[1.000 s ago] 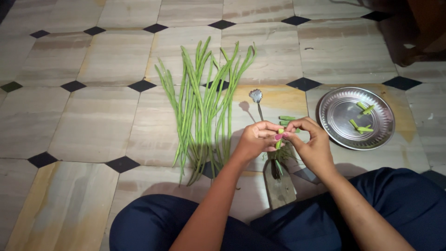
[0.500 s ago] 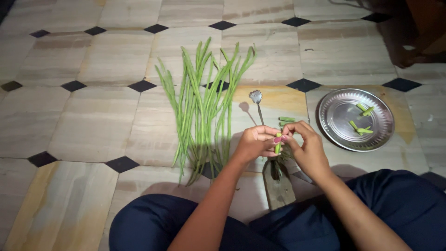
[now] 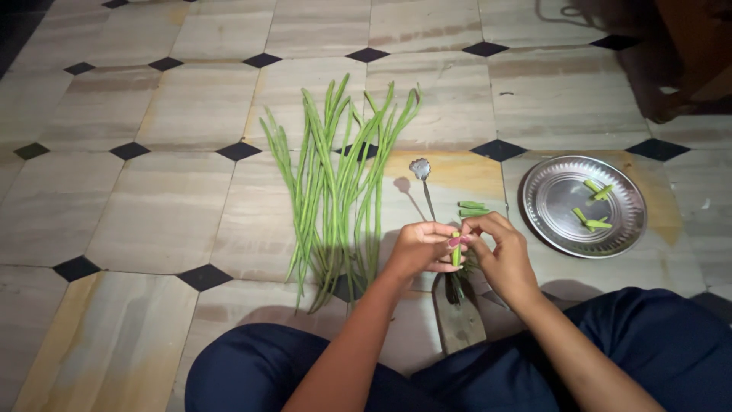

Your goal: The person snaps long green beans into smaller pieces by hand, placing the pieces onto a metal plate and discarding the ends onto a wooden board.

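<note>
Head view: at lower centre of the frame the left hand (image 3: 418,250) and right hand (image 3: 499,250) meet fingertip to fingertip, both pinched shut on a short green bean piece (image 3: 456,252) held upright between them, just above a floor-standing blade on a wooden base (image 3: 459,320) that runs from between the person's dark blue trouser legs. To the left of the hands a bundle of long green beans (image 3: 335,183) lies fanned on the pale tiled floor (image 3: 152,214), with a few cut pieces (image 3: 473,208) on the tiles just above the right hand. At right of the frame a round steel plate (image 3: 560,221) holds more cut bean pieces (image 3: 595,204).
</note>
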